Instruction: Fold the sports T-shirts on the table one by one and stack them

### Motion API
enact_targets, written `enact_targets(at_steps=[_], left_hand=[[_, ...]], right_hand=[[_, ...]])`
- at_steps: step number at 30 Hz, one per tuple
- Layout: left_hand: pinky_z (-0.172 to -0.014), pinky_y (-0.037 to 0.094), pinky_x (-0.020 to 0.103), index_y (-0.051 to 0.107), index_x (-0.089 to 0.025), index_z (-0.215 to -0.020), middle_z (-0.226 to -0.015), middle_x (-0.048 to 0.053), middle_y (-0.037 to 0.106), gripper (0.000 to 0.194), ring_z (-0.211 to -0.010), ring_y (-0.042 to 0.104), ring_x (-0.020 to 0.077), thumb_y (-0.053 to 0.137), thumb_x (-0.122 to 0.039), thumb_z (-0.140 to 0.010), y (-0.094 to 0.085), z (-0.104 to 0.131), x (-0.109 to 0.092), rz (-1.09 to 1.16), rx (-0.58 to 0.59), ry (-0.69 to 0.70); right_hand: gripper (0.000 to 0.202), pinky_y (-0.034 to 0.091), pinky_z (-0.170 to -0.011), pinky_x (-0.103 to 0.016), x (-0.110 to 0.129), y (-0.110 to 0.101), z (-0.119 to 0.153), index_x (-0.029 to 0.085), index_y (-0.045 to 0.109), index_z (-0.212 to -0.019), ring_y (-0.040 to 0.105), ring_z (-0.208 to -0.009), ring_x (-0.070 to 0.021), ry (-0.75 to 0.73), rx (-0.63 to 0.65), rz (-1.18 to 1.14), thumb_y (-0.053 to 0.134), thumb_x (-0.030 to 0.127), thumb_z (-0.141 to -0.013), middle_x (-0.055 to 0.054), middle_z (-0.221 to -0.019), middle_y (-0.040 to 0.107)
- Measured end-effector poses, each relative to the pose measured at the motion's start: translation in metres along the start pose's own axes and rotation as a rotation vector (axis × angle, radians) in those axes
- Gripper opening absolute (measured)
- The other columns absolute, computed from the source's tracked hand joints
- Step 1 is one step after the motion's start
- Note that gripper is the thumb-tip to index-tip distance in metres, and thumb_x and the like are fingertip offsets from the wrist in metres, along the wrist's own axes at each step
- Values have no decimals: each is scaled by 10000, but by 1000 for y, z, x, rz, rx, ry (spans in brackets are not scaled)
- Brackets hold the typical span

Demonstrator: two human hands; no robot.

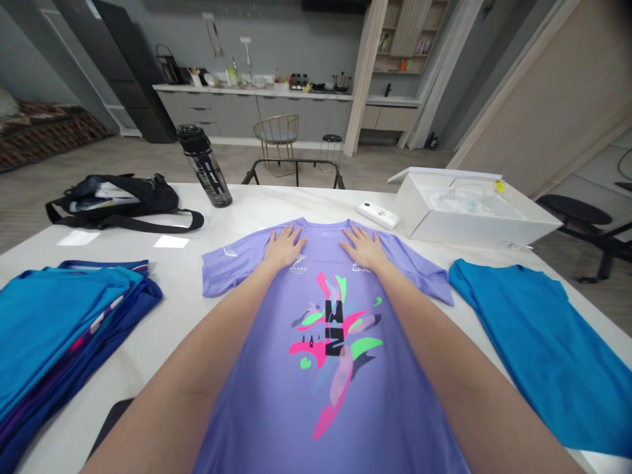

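Observation:
A purple T-shirt (276,368) lies spread face up on the white table, its collar toward the far side and both sleeves out. Bright pink, green and black print runs down its front. My left hand (285,247) rests flat on the shirt's left shoulder, fingers spread. On the other shoulder my right hand (364,247) lies flat too, fingers apart. Both forearms stretch over the shirt's sides. To the right is a blue garment (533,329), laid flat and folded. At the left edge sits a stack of folded blue clothes (64,316).
A black bag (123,197) and a dark bottle (205,168) stand at the table's far left. An open white box (474,227) is at the far right, beside a small white device (378,215). Two white paper pieces (170,242) lie near the bag. A dark object (111,421) is partly under my left forearm.

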State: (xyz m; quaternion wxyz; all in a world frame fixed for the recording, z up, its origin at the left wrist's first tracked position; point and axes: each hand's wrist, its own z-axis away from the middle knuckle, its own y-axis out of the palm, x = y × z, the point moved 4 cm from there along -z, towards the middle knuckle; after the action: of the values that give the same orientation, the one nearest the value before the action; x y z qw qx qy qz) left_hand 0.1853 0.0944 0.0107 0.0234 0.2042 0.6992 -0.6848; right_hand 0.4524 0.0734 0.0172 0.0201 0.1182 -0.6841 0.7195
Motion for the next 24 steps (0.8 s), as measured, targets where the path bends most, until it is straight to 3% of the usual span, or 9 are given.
enact_targets(at_steps=[4,7,9,12,16,19,24], left_hand=[[-1243,230,345,478,-143,-1498,-1621,102,371,582,-1510,320,185,251,-429,-1045,-14,3,22,121,-110,7],[-1234,242,309,525,-149,-1461,-1581,87,445,559,-1481,373,171,249,-402,-1045,-28,21,45,138,-131,9],[-1232,247,319,513,-134,-1468,-1574,102,454,564,-1479,376,176,240,-389,-1044,-35,38,61,123,-124,-23],[-1237,240,392,470,-118,-1494,-1593,132,414,577,-1504,331,208,218,-373,-1042,-40,63,81,55,-86,-119],[-1245,148,533,385,-158,-1553,-1655,125,284,642,-1547,215,284,222,-493,-1030,-40,83,92,-77,8,-196],[-1250,119,530,309,-213,-1593,-1682,85,213,701,-1560,165,273,195,-585,-1010,-41,88,97,-120,53,-206],[-1249,132,518,301,-229,-1595,-1680,85,227,709,-1561,164,259,198,-606,-1004,-47,90,101,-175,57,-193]], right_hand=[[623,162,-1245,-493,-7,-15,7,242,414,-1551,260,-1525,-250,27,-163,-119,247,565,-1045,-59,-1654,305],[593,273,-1202,-381,-30,-32,34,142,512,-1466,395,-1455,-241,197,-331,-142,246,474,-1054,-138,-1567,449],[582,347,-1149,-401,-52,-38,59,120,567,-1403,499,-1368,-283,359,-324,-132,294,480,-1037,-176,-1472,546],[612,415,-1077,-447,-84,-38,94,136,603,-1366,577,-1279,-324,529,-198,-139,284,533,-1026,-187,-1383,612],[618,295,-1170,-481,-107,-28,118,165,515,-1475,413,-1440,-307,464,-125,-49,217,499,-1049,-175,-1548,460],[634,196,-1208,-533,-116,-19,121,210,389,-1564,272,-1515,-319,424,-110,45,239,536,-1042,-132,-1651,297],[678,192,-1209,-552,-122,-20,117,226,359,-1576,245,-1525,-320,387,-72,94,277,603,-1019,-124,-1662,271]])
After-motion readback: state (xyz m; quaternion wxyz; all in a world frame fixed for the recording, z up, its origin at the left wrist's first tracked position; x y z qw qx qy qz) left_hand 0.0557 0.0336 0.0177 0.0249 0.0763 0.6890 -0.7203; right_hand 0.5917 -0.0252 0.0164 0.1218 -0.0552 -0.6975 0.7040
